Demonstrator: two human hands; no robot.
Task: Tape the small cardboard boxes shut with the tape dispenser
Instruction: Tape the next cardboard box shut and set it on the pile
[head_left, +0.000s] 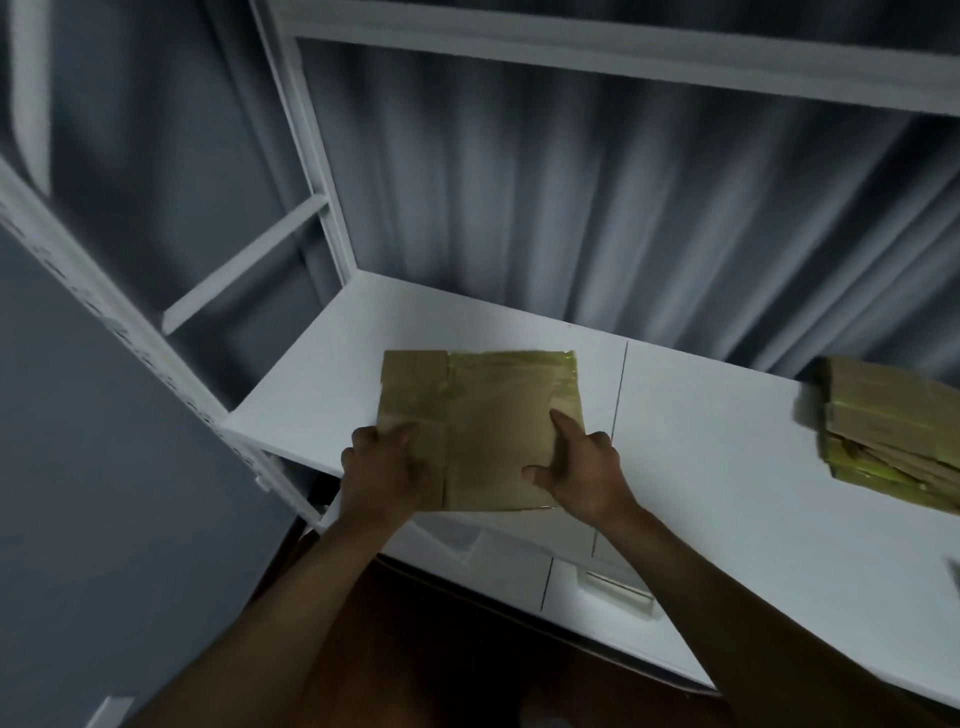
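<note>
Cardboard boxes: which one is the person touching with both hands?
The flat cardboard box in the middle of the white table, under the left hand and right hand. The stack of flattened boxes at the right edge lies untouched.

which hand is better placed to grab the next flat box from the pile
Probably the right hand. The pile of flat boxes lies at the right end of the white table, on that hand's side. The left hand rests on the box's far-left edge.
</note>
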